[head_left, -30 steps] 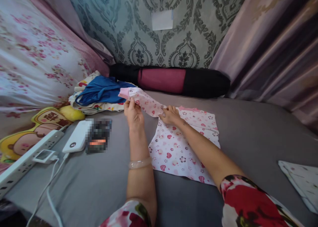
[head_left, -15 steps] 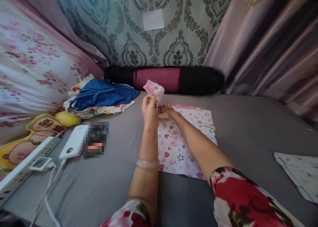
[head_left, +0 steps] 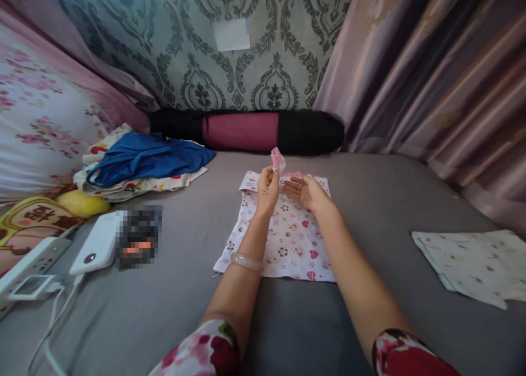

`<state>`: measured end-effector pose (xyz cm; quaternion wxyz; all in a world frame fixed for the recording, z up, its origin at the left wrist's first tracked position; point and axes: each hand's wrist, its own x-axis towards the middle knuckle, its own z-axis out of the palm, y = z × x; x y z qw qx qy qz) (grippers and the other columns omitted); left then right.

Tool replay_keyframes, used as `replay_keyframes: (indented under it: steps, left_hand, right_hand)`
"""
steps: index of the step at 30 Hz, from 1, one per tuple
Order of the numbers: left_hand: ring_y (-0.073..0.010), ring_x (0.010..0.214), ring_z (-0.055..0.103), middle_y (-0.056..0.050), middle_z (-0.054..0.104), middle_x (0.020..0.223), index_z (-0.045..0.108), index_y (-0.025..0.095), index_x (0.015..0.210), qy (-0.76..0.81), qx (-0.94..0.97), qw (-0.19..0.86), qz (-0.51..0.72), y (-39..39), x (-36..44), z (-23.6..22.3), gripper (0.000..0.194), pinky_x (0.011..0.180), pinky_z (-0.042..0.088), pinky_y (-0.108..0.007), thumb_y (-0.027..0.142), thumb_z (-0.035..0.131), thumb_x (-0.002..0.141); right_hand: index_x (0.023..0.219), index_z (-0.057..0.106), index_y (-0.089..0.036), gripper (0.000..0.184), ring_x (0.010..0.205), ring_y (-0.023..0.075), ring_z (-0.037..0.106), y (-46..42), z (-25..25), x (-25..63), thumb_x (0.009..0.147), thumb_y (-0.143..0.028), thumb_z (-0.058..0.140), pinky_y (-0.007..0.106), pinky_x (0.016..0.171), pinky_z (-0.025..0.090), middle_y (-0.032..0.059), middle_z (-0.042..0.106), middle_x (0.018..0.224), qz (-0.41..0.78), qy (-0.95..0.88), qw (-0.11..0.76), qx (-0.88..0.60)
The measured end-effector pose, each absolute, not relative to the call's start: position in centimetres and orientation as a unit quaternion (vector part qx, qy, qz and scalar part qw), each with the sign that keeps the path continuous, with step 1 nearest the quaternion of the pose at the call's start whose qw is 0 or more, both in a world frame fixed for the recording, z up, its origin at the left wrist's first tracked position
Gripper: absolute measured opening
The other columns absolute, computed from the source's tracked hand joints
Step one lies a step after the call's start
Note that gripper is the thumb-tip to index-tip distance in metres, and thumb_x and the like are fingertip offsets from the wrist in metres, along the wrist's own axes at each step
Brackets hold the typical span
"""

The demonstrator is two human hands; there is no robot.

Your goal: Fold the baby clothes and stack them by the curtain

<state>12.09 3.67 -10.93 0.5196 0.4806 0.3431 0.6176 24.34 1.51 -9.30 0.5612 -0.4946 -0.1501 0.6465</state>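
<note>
A small white shirt (head_left: 283,244) printed with pink hearts and flowers lies flat on the grey sheet, a pink neckline at its far edge. Above it, my left hand (head_left: 268,188) is closed on a pink-cuffed sleeve (head_left: 278,159), whose end sticks up past the fingers. My arms and left hand cover part of the shirt. Just to the right, my right hand (head_left: 306,192) hovers with fingers stretched toward the left hand and holds nothing.
Left, blue cloth (head_left: 150,159) lies piled on printed fabric. Nearer are a white power bank (head_left: 96,244), a blurred-out object (head_left: 137,238), a power strip (head_left: 39,263) and cables. A folded white cloth (head_left: 472,263) lies right; a black-and-maroon roll (head_left: 242,130) lines the wall.
My left hand has moved right with the sleeve, uncovering the shirt's left side. My right hand has drawn away from it and opened. The camera view has swung slightly right.
</note>
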Motion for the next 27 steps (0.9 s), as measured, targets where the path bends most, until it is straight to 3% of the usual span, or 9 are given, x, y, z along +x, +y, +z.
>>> replay_keyframes:
  steps: [4,9,12,15,18,23,27]
  left_hand:
    - [-0.0122,0.074,0.056,0.0,0.061,0.081,0.056,0.019,0.096,0.343,0.567,0.479,0.575,3.5,12.9,-12.4,0.01,0.072,0.044,-0.024,0.023,0.05,0.089]
    - [-0.0188,0.095,0.061,-0.005,0.068,0.098,0.063,0.021,0.1,0.343,0.681,0.427,0.486,2.9,13.6,-13.4,0.019,0.092,0.045,-0.034,0.018,0.048,0.087]
    - [-0.0209,0.099,0.062,-0.005,0.07,0.101,0.066,0.023,0.097,0.339,0.709,0.424,0.449,2.4,13.9,-13.4,0.021,0.1,0.042,-0.041,0.017,0.05,0.085]
    - [-0.0212,0.096,0.064,-0.005,0.071,0.098,0.067,0.024,0.096,0.361,0.719,0.401,0.439,2.4,13.6,-13.1,0.023,0.104,0.039,-0.043,0.015,0.05,0.083]
    - [-0.0211,0.098,0.064,-0.006,0.071,0.098,0.065,0.022,0.102,0.423,0.73,0.319,0.431,2.9,12.3,-12.8,0.034,0.11,0.032,-0.044,0.007,0.044,0.081]
    - [-0.0218,0.128,0.048,-0.009,0.064,0.123,0.058,0.021,0.117,0.563,0.729,0.164,0.353,3.7,9.0,-12.3,0.052,0.117,0.014,-0.048,-0.001,0.037,0.074]
    - [-0.0253,0.137,0.038,-0.014,0.059,0.13,0.053,0.018,0.124,0.61,0.727,0.153,0.276,3.7,7.5,-12.4,0.055,0.116,0.013,-0.055,0.0,0.037,0.076]
  right_hand:
    - [0.108,0.051,-0.019,0.046,0.079,0.0218,0.067,0.7,-9.6,24.9,0.095,-0.058,0.031,0.036,0.069,0.057,0.0108,0.066,0.089,0.653,-0.14,0.582,-0.463]
    - [0.088,0.053,-0.022,0.05,0.073,0.0208,0.066,0.9,-10.3,25.3,0.086,-0.07,0.04,0.034,0.067,0.056,0.006,0.064,0.076,0.637,-0.216,0.573,-0.468]
    - [0.081,0.053,-0.021,0.035,0.073,0.0199,0.066,1.4,-10.9,25.4,0.084,-0.056,0.055,0.032,0.066,0.056,0.0039,0.064,0.072,0.597,-0.255,0.564,-0.51]
    - [0.079,0.053,-0.021,0.009,0.071,0.018,0.065,1.8,-11.5,25.5,0.079,-0.024,0.061,0.031,0.067,0.056,0.0013,0.065,0.071,0.551,-0.243,0.582,-0.546]
    - [0.082,0.054,-0.02,0.016,0.071,0.0175,0.066,2.0,-11.9,25.7,0.072,-0.006,0.053,0.033,0.071,0.056,0.0015,0.067,0.073,0.519,-0.222,0.593,-0.575]
    - [0.094,0.059,-0.019,0.026,0.077,0.0191,0.067,2.4,-12.9,27.0,0.071,-0.009,0.05,0.036,0.074,0.056,0.0044,0.07,0.086,0.458,-0.265,0.586,-0.613]
    - [0.101,0.062,-0.019,0.03,0.079,0.0208,0.067,2.6,-14.0,28.4,0.072,-0.016,0.052,0.036,0.073,0.056,0.0052,0.07,0.088,0.365,-0.355,0.55,-0.662]
